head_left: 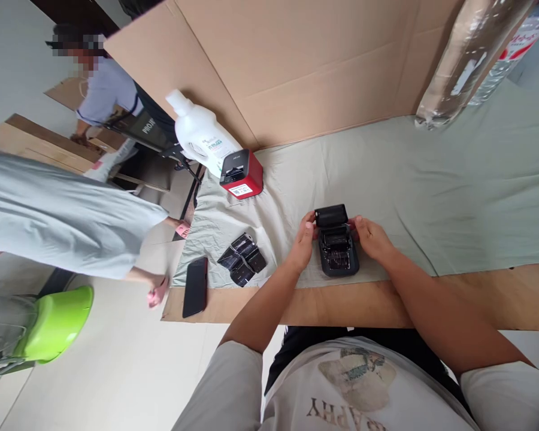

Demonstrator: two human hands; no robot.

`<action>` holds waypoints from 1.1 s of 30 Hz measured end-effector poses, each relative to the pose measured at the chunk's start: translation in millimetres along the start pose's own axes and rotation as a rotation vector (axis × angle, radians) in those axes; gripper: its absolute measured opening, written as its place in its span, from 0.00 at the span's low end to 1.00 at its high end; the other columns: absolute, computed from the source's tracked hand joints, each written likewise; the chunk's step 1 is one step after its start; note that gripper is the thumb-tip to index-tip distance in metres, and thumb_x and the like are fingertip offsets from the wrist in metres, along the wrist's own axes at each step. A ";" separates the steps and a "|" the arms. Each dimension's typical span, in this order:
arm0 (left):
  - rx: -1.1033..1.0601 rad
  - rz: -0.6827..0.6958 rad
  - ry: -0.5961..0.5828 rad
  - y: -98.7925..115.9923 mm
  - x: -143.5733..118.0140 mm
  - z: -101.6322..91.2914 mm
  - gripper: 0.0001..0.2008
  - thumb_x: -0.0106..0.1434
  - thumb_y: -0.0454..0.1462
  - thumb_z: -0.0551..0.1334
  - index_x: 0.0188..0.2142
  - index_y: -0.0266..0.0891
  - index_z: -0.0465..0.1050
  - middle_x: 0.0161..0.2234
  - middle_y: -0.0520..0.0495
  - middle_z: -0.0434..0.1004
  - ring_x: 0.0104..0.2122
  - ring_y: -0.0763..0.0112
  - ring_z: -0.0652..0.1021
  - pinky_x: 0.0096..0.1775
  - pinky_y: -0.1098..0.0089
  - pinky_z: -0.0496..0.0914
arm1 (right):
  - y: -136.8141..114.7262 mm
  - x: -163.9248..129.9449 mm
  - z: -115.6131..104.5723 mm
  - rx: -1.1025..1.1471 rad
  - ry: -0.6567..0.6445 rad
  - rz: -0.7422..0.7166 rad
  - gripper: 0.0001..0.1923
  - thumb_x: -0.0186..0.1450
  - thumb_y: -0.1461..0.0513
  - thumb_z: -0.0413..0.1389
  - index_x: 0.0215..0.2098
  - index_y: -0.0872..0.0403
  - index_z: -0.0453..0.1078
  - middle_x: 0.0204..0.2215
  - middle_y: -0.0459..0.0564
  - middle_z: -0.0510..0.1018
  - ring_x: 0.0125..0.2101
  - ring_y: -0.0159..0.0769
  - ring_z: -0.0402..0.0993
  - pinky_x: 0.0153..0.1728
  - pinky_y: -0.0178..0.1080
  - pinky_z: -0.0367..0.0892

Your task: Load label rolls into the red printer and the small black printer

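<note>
A small black portable printer (351, 263) lies on the grey-green cloth near the table's front edge, its lid (331, 214) raised at the far side and its hollow inside showing. My left hand (302, 244) grips its left side near the hinge, fingertips partly hidden by the lid. On the opposite side my right hand (372, 238) holds it with the thumb uppermost and the other fingers mostly out of sight. To the left of my left hand sit some shiny black folded pieces (242, 258), whose kind I cannot make out.
A black phone (194, 287) lies at the table's left corner. Behind it stand a red and black box-shaped device (251, 175) and a white jug (204, 131). Cardboard (314, 66) walls the back; a taped roll (458, 66) and bottle (498, 66) are far right. Two people are at left.
</note>
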State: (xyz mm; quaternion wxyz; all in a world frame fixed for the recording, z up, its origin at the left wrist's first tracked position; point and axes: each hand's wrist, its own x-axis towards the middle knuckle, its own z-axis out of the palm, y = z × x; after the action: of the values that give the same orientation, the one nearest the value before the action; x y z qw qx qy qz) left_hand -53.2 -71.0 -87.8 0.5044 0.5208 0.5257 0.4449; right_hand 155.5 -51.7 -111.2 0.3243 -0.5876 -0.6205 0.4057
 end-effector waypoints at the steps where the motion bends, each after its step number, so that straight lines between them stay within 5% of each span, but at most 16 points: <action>1: -0.031 0.012 -0.004 0.8 -2.0 0.6 0.30 0.69 0.60 0.45 0.54 0.44 0.69 0.59 0.40 0.68 0.57 0.58 0.72 0.54 0.56 0.69 | -0.5 0.3 -1.3 0.047 -0.027 0.035 0.34 0.71 0.41 0.32 0.44 0.50 0.72 0.38 0.55 0.80 0.33 0.42 0.77 0.39 0.47 0.72; 5: 0.079 0.058 -0.027 1.9 -10.5 0.2 0.25 0.63 0.59 0.57 0.34 0.40 0.74 0.52 0.40 0.72 0.54 0.58 0.72 0.54 0.58 0.69 | -4.9 1.5 -10.6 0.074 -0.106 0.161 0.31 0.70 0.39 0.36 0.41 0.50 0.71 0.35 0.53 0.80 0.26 0.37 0.77 0.31 0.41 0.70; 8: 0.217 -0.049 0.039 -1.6 -13.2 -0.6 0.23 0.57 0.53 0.67 0.45 0.40 0.73 0.52 0.39 0.71 0.50 0.58 0.75 0.51 0.56 0.71 | -13.0 -0.3 -18.6 -0.063 -0.270 0.207 0.30 0.69 0.38 0.41 0.37 0.51 0.70 0.30 0.52 0.80 0.23 0.37 0.76 0.28 0.40 0.67; 12: 0.377 -0.140 0.006 -6.2 -16.0 -0.7 0.26 0.60 0.52 0.65 0.51 0.39 0.72 0.48 0.38 0.74 0.48 0.54 0.75 0.55 0.50 0.68 | -22.7 -6.6 -21.7 -0.210 -0.348 0.146 0.26 0.67 0.40 0.50 0.41 0.53 0.70 0.29 0.54 0.81 0.27 0.41 0.78 0.33 0.42 0.68; 19: -0.105 -0.057 -0.035 -4.2 -26.8 3.3 0.36 0.57 0.53 0.69 0.61 0.46 0.61 0.62 0.41 0.61 0.53 0.59 0.74 0.54 0.58 0.70 | -18.1 -11.6 -12.0 0.244 -0.357 0.077 0.36 0.58 0.46 0.64 0.57 0.52 0.58 0.40 0.54 0.80 0.40 0.44 0.78 0.39 0.45 0.73; 24: -0.214 -0.085 -0.060 -7.4 -23.0 6.2 0.38 0.53 0.50 0.73 0.59 0.45 0.61 0.56 0.40 0.71 0.55 0.58 0.74 0.59 0.55 0.66 | -13.2 -8.9 -5.8 0.401 -0.366 0.062 0.34 0.55 0.51 0.67 0.54 0.51 0.60 0.47 0.55 0.77 0.48 0.47 0.76 0.50 0.51 0.73; 29: -0.192 -0.044 -0.045 -13.6 -21.8 8.1 0.39 0.55 0.51 0.71 0.61 0.45 0.58 0.58 0.38 0.70 0.56 0.57 0.74 0.60 0.54 0.65 | -14.9 -13.6 0.6 0.452 -0.329 0.044 0.34 0.54 0.51 0.68 0.54 0.50 0.62 0.47 0.54 0.78 0.48 0.46 0.76 0.52 0.52 0.72; 33: 0.014 -0.011 -0.035 -23.4 -42.1 8.3 0.35 0.67 0.56 0.54 0.67 0.45 0.51 0.64 0.36 0.64 0.62 0.54 0.68 0.63 0.49 0.61 | -17.4 -2.0 -6.8 0.559 -0.232 0.162 0.31 0.55 0.50 0.67 0.52 0.51 0.64 0.41 0.52 0.80 0.44 0.44 0.78 0.49 0.49 0.73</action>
State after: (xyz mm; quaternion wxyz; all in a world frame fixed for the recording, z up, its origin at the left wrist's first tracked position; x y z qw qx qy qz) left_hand -49.4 -114.9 -109.0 0.5124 0.5294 0.5225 0.4293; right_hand 153.5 -52.5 -92.6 0.3669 -0.4727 -0.4689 0.6496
